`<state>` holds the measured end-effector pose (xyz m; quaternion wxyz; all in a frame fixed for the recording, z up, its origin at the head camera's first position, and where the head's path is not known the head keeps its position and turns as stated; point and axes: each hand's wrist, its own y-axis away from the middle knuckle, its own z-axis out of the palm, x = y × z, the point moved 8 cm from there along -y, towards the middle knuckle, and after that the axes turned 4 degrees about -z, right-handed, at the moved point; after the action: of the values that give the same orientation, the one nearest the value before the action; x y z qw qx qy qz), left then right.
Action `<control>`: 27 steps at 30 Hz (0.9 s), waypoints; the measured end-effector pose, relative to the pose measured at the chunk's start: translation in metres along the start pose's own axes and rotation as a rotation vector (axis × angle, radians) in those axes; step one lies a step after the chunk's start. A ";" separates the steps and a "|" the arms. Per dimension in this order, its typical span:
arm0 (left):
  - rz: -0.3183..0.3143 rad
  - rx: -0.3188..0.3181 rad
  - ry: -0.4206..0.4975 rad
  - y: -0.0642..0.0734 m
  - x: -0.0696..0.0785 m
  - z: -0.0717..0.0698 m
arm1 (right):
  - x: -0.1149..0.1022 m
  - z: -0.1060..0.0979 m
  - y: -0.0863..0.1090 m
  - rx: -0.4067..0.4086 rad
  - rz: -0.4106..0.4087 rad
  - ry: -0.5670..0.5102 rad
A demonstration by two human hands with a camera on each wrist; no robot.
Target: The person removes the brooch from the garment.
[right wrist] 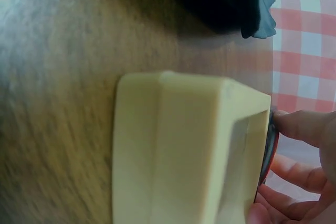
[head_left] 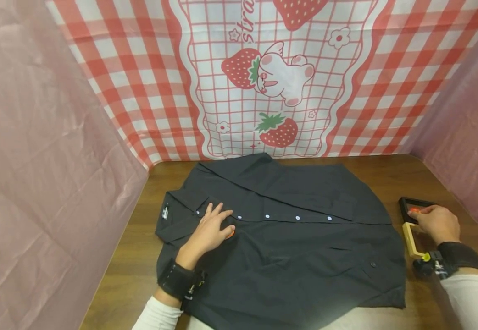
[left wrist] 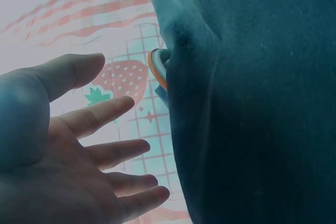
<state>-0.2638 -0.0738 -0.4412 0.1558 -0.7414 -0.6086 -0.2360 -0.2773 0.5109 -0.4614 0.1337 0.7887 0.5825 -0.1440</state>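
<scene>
Head: left hand [head_left: 209,230], fingers apart, on shirt [head_left: 297,270]; right hand [head_left: 440,222] at black box [head_left: 404,210], grip unclear; bare table [head_left: 383,176] separates shirt, box.

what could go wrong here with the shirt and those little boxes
The orange-edged piece near the left hand might shift if the creased shirt gets tugged.
The right hand may lose the orange piece from its grip.
It could also bump the yellow box close beneath it.

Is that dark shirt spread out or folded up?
Mostly spread out: the dark shirt lies broadly across the wooden table, with its row of pale buttons showing along the front.
</scene>
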 end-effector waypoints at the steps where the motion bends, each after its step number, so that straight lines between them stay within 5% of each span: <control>1: -0.003 0.000 0.006 0.000 0.000 0.000 | 0.000 0.000 0.000 -0.003 -0.006 0.004; 27: -0.021 -0.026 0.015 0.003 -0.001 0.001 | -0.002 -0.006 0.004 0.033 -0.068 0.037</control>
<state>-0.2608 -0.0751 -0.4427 0.1481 -0.7353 -0.6119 -0.2510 -0.2738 0.5106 -0.4555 0.1047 0.7731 0.6089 -0.1434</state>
